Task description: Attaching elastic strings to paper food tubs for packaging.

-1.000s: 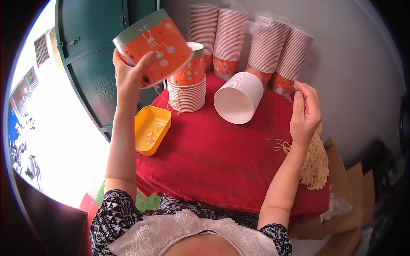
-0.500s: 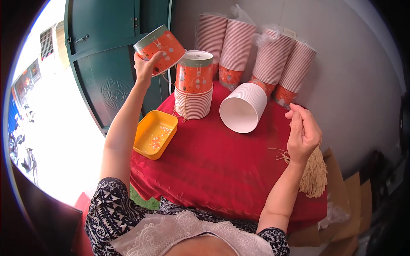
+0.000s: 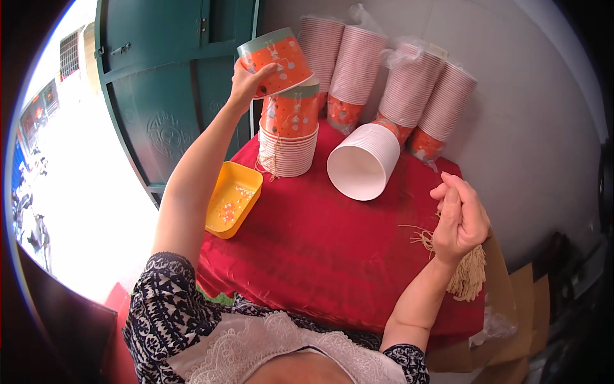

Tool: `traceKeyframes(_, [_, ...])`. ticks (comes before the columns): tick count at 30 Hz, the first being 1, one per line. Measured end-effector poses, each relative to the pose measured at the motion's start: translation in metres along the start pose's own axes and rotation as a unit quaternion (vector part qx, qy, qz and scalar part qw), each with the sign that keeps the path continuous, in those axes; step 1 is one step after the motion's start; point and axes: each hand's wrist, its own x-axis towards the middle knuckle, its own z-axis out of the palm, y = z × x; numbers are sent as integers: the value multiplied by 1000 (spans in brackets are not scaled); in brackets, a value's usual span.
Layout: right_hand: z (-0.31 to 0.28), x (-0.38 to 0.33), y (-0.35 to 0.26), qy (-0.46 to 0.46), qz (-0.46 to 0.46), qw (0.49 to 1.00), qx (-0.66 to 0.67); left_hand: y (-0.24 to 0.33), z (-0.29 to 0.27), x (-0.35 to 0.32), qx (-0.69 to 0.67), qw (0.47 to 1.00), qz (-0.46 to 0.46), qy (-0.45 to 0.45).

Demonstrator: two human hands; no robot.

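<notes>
Tilted bottom-up in my left hand [image 3: 246, 83] is an orange paper bucket [image 3: 281, 63] with a green band, my thumb pressed on its side. It hangs over the top of an upside-down stack of nested paper buckets [image 3: 291, 118] and hides part of that top. Thin cords [image 3: 274, 160] dangle beside the stack's white rims. My right hand [image 3: 459, 221] is raised over the right side of the table with its fingers curled together; anything inside them is hidden. Under that wrist lies a bundle of beige cords [image 3: 470, 276].
Nested white-rimmed buckets [image 3: 363, 168] lie sideways on the red tablecloth [image 3: 313, 256], mouth toward me. A yellow tub [image 3: 238, 221] holds small orange and white bits. Tall plastic-wrapped bucket stacks [image 3: 352, 67] lean on the grey wall. A green door [image 3: 166, 96] stands left; cardboard [image 3: 521, 307] lies right.
My left hand has carried the orange bucket rightward, from beside the stack to over its top, and tilted it less. My right hand has shifted slightly down and right, still closed.
</notes>
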Motion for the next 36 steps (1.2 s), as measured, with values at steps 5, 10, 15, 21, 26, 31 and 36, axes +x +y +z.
traceKeyframes(5, [2,-2,0,-8,-7,1000,11,2,13,-1,14,1000,6,-21])
traceKeyframes(10, [3,-2,2,-17,-3,1000,16,-1,22,-5,58,995,44,-68])
traceKeyframes(15, [6,-1,1,-25,-6,1000,10,-15,19,-12,118,988,35,-90])
traceKeyframes(21, [3,-2,3,-29,-9,1000,-5,0,34,-37,107,986,29,-127])
traceKeyframes(26, [5,-1,1,-35,-10,999,-4,-20,24,-34,179,976,54,-110])
traceKeyframes(31, [5,-1,1,-38,-4,999,-1,-26,21,-39,226,966,57,-111])
traceKeyframes(36, [5,-1,2,-37,-6,999,-2,-22,21,-46,226,965,45,-123])
